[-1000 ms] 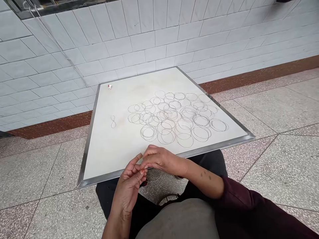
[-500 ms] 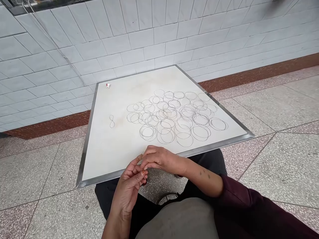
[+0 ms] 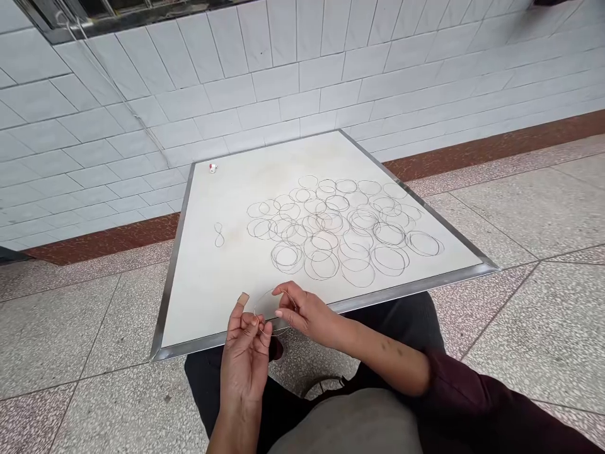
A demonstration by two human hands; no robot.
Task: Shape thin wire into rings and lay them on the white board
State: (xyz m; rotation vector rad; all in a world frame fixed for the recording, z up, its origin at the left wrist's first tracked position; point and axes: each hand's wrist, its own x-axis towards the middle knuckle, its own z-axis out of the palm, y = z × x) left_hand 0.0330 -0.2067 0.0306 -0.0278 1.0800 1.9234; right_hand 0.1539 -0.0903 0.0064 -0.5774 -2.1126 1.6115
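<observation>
My left hand (image 3: 244,356) pinches one side of a thin wire ring (image 3: 274,335) between thumb and fingers, just over the near edge of the table. A tan strip is wrapped round one of its fingertips. On the ring's other side is my right hand (image 3: 312,318), its thumb and forefinger apart. The ring passes by these fingers; whether they touch it I cannot make out. Beyond the hands, many overlapping wire rings (image 3: 321,265) lie flat on the white tabletop (image 3: 208,290).
A wire twisted into a figure eight (image 3: 219,235) lies at the table's left. Near the far left corner stands a small white and red object (image 3: 213,168). A metal rim (image 3: 411,292) edges the table, and a tiled wall (image 3: 274,82) rises behind it.
My right hand has parted from my left and opened its fingers. The wire ring now shows as a round loop between the hands. The view has shifted slightly.
</observation>
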